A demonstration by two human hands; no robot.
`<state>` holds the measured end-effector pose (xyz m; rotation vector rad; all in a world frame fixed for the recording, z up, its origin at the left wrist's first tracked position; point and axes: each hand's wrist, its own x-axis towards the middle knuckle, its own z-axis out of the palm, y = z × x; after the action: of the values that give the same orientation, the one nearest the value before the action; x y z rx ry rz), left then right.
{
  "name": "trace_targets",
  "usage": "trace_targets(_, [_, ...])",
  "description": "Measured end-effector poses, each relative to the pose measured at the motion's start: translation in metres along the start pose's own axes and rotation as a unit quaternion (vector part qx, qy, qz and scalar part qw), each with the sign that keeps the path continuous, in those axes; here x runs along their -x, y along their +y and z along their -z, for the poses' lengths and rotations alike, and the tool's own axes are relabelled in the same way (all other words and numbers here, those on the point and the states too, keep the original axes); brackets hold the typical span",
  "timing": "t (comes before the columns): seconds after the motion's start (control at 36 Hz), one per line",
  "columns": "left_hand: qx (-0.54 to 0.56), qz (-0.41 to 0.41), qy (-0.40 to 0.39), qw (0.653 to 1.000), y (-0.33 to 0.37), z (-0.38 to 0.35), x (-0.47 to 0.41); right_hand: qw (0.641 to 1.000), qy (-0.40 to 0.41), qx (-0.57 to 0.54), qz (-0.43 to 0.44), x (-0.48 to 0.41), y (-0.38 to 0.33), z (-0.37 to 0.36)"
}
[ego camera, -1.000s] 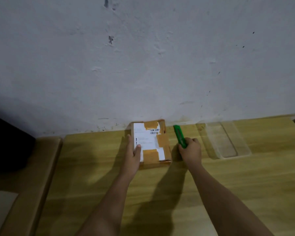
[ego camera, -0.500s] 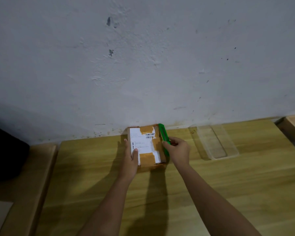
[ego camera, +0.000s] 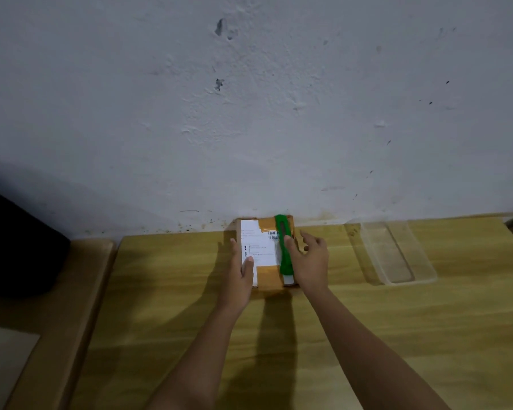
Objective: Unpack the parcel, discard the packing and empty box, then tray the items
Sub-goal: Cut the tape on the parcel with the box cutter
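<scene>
A small cardboard parcel (ego camera: 264, 253), sealed with brown tape and bearing a white shipping label, lies on the wooden table against the wall. My left hand (ego camera: 241, 270) lies on its left side, thumb pressed on the label. A green utility knife (ego camera: 284, 247) lies lengthwise along the right part of the parcel's top. My right hand (ego camera: 308, 261) is beside the knife with its thumb on the handle and its other fingers spread apart. A clear plastic tray (ego camera: 394, 253) sits to the right on the table.
The wooden table (ego camera: 367, 335) runs to the white wall behind. A lower wooden surface (ego camera: 57, 306) adjoins it on the left, with a dark object (ego camera: 18, 247) at its far end and a pale sheet (ego camera: 3, 362) near the front.
My right hand carried the green knife from the table right of the parcel onto the parcel's top, and its fingers have spread. My left hand stayed on the parcel.
</scene>
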<state>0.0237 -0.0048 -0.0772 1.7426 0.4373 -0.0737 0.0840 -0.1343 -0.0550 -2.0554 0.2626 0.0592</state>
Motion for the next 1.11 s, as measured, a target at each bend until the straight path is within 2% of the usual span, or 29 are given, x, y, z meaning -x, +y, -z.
trace_targets(0.08, [-0.003, -0.001, 0.010, 1.000, 0.000, -0.003, 0.001, 0.989, -0.121, -0.063, -0.058, 0.000, -0.001, -0.001])
trace_targets(0.14, [-0.007, -0.007, 0.018, 1.000, -0.002, -0.006, 0.003, 0.974, -0.195, -0.092, -0.066, 0.005, -0.003, 0.002])
trace_targets(0.25, [-0.007, -0.003, 0.012, 1.000, -0.006, -0.012, 0.014, 0.962, -0.253, -0.087, -0.046, 0.013, 0.001, 0.016])
trace_targets(0.47, [0.027, 0.021, 0.026, 0.999, -0.012, -0.054, 0.079, 0.954, -0.294, -0.054, -0.038, 0.045, 0.033, 0.062])
trace_targets(0.61, [0.031, 0.021, 0.018, 0.999, -0.011, -0.091, 0.129, 0.957, -0.282, -0.065, -0.036, 0.077, 0.061, 0.107])
trace_targets(0.72, [-0.014, 0.025, 0.034, 0.999, -0.012, -0.117, 0.166, 0.965, -0.260, -0.012, -0.012, 0.101, 0.085, 0.139])
trace_targets(0.78, [-0.087, 0.023, 0.076, 0.993, -0.015, -0.127, 0.185, 0.969, -0.245, 0.025, 0.007, 0.111, 0.095, 0.151])
trace_targets(0.83, [-0.161, 0.020, 0.167, 0.972, -0.020, -0.139, 0.204, 0.969, -0.238, 0.060, 0.032, 0.118, 0.101, 0.161])
trace_targets(0.92, [-0.154, 0.060, 0.309, 0.937, -0.023, -0.165, 0.232, 0.965, -0.237, 0.095, 0.060, 0.120, 0.105, 0.172])
trace_targets(1.03, [-0.083, 0.120, 0.343, 0.928, -0.013, -0.199, 0.242, 0.957, -0.249, 0.123, 0.089, 0.112, 0.107, 0.183])
trace_targets(1.11, [-0.035, 0.145, 0.348, 0.926, 0.001, -0.209, 0.234, 0.962, -0.240, 0.098, 0.090, 0.103, 0.106, 0.191])
